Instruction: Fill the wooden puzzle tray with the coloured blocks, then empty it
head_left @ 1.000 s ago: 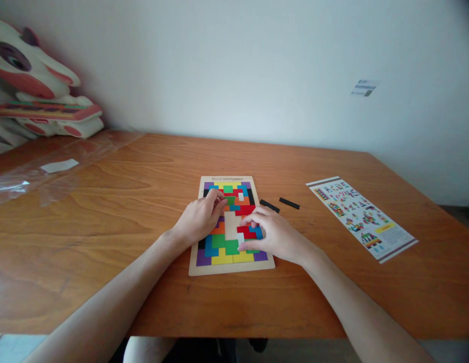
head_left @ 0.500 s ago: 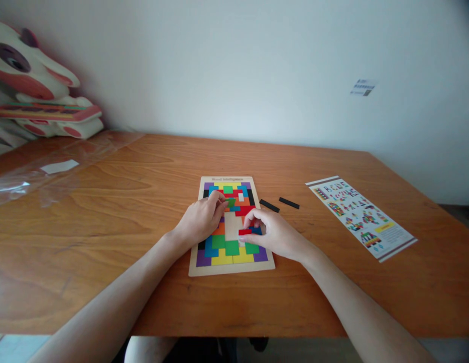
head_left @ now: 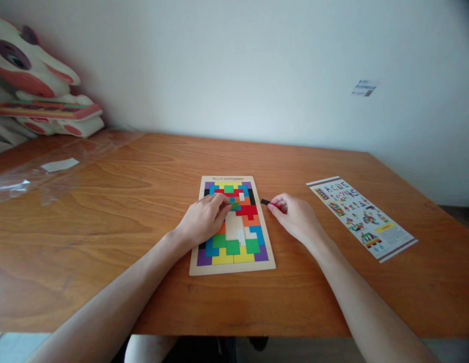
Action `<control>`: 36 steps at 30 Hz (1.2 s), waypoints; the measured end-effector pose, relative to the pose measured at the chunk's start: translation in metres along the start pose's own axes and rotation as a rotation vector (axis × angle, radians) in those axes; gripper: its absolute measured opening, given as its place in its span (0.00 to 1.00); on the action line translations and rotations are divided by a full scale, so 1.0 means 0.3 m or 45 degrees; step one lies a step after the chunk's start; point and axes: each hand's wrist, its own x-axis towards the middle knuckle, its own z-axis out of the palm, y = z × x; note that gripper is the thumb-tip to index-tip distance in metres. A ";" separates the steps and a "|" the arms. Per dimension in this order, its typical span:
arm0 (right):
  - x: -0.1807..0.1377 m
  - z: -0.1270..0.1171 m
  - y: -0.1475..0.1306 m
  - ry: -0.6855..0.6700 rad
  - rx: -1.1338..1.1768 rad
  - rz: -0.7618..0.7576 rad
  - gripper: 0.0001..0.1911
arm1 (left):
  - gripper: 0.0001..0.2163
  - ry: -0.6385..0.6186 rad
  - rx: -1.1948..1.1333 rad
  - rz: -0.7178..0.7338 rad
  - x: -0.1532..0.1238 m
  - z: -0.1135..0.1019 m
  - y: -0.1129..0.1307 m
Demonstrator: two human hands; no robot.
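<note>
A wooden puzzle board [head_left: 270, 264] with coloured block pieces lies in front of me, with a bare gap near its middle. My left hand [head_left: 204, 214] rests over the board's left side, thumb and fingers pinching a green puzzle piece [head_left: 234, 205]. Just off the board's right edge, my right hand [head_left: 295, 214] is closed on a red puzzle piece [head_left: 274, 205], partly hidden by the fingers. A black bar-shaped piece [head_left: 265, 202] shows at the fingertips; whether it is touched I cannot tell.
A printed pattern sheet [head_left: 365, 219] lies to the right on the wooden table [head_left: 143, 191]. Clear plastic wrapping [head_left: 26, 184] sits at the left. Behind it stands a dog-shaped toy keyboard [head_left: 49, 111] near the wall.
My right hand has moved right and away from the board, carrying the red piece to the black bars. It now covers one bar. My left hand has barely moved.
</note>
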 end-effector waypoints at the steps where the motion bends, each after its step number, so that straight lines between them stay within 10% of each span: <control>1: -0.003 -0.001 -0.004 0.058 -0.071 -0.040 0.05 | 0.06 -0.003 0.005 0.006 0.000 0.000 0.001; 4: -0.021 -0.007 -0.051 0.061 -0.025 -0.215 0.07 | 0.06 -0.014 0.010 -0.002 0.001 -0.005 0.008; 9: -0.063 -0.001 -0.142 -0.476 0.314 -0.369 0.13 | 0.07 -0.025 0.005 -0.016 0.001 -0.011 0.016; 16: -0.071 0.031 -0.149 -0.545 0.411 -0.312 0.11 | 0.06 -0.020 0.001 -0.002 0.000 -0.006 0.010; 28: -0.072 0.022 -0.170 -0.543 0.591 -0.216 0.04 | 0.06 -0.044 0.034 0.006 0.001 -0.005 0.009; 36: -0.001 -0.007 -0.025 -0.015 0.276 -0.046 0.05 | 0.07 -0.052 0.028 -0.001 0.001 -0.013 0.013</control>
